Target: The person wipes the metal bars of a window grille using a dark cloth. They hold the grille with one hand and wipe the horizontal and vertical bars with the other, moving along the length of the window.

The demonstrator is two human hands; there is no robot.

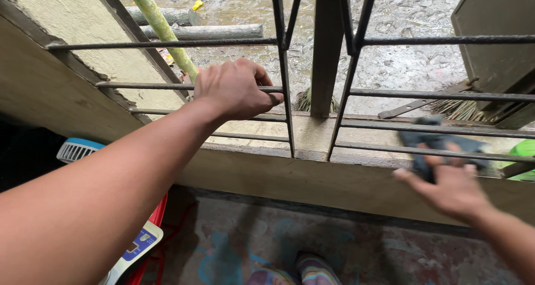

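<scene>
- Dark cloth (440, 143) lay bunched against the lower bars of the window grille (290, 90), at the right side, just above the sill (312, 137)
- The right hand (451, 187) reached up from the lower right, palm toward the grille, fingers curled round the lower edge of the cloth and pressing it on the bars; the hand was blurred, so the exact grip was hard to read
- The left hand (234, 90) stretched far forward on a straight arm, its fingers closed over one horizontal bar left of the grille's middle upright, knuckles up
- The left forearm crossed the view from the lower left corner and hid part of the wall below the sill
- A green object (524, 151) showed at the far right edge, just beside the cloth, behind the bars
- Outside the bars lay wet muddy ground (401, 51), a green bamboo pole (159, 26) leaning across, and grey logs (206, 31) behind it
- Below the left arm sat a white and blue slatted thing (78, 149) and a red item (157, 218)
- Patterned footwear (315, 269) stood on the stained floor (390, 251) under the window
</scene>
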